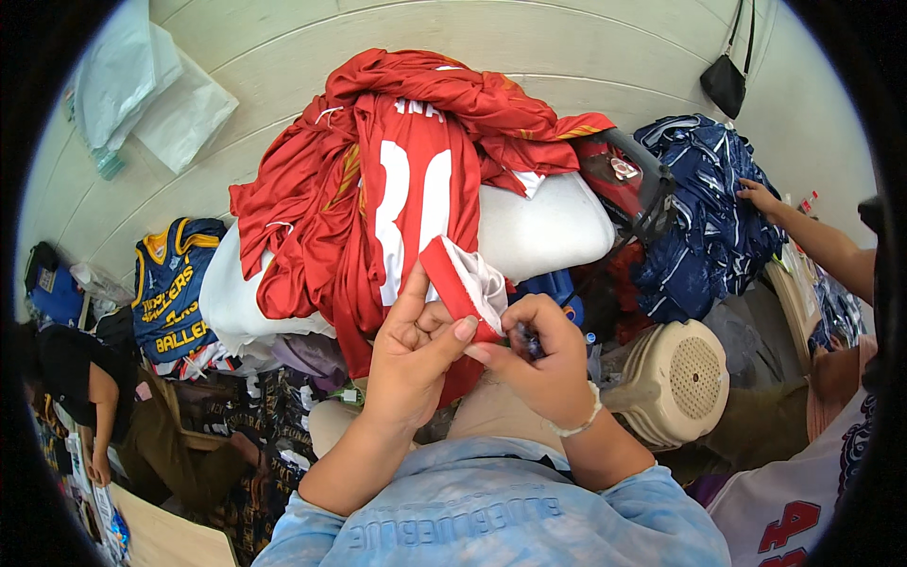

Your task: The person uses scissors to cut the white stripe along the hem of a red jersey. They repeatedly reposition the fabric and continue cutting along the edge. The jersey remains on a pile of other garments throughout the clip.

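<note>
In front of my chest, a folded edge of red jersey fabric (453, 283) with white fabric inside it is stretched between my hands. My left hand (412, 352) pinches the band between thumb and fingers. Closed at the other end of the band, my right hand (546, 357) has its thumb tip against the fabric. A small dark object (527, 342) sits within the curled right fingers; its kind is not clear. Just beyond lies a heap of red jerseys (312, 189) with white figures and yellow trim, draped over a white padded surface (548, 231).
Stacked beige stools (682, 383) stand at my right. Beyond them, another person's hand (759, 196) touches a navy patterned fabric pile (694, 217). A navy and yellow jersey (178, 293) lies at left, near a seated person in black (85, 373). White plastic bags (142, 85) hang on the wall.
</note>
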A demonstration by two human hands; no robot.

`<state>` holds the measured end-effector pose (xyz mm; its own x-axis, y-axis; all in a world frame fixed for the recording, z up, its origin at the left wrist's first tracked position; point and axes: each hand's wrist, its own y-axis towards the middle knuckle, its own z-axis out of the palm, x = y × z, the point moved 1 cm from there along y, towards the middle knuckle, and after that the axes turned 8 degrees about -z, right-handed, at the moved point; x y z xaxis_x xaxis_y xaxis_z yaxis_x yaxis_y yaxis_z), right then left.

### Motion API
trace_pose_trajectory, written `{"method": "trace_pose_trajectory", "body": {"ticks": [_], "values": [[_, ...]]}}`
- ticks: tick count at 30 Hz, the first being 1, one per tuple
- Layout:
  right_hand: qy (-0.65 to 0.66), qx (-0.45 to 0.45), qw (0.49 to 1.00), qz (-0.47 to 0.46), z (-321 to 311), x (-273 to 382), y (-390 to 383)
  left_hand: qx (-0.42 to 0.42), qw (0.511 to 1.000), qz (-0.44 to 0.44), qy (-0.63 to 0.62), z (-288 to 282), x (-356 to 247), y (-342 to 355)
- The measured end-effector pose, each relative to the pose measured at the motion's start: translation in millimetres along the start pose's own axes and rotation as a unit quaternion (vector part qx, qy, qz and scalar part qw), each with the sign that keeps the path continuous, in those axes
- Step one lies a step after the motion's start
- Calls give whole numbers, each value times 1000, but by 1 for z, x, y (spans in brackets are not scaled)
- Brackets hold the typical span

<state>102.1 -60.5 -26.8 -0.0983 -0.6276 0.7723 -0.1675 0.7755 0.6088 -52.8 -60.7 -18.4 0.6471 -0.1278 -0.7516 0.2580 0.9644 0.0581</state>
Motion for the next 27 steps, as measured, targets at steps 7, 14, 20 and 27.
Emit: {"method": "trace_pose_trajectory", "body": {"ticks": [7,14,20,27], "values": [[-182,75,977,-85,-7,4,4,-13,996,-74,-57,-11,8,1],[-220,208,944,-128,-16,7,2,16,984,-178,29,-37,10,11],[-196,223,948,-114,-27,6,3,35,986,-102,-129,-35,2,17],[-160,244,955,-61,-46,6,7,50,984,-107,-131,-40,4,17]]}}
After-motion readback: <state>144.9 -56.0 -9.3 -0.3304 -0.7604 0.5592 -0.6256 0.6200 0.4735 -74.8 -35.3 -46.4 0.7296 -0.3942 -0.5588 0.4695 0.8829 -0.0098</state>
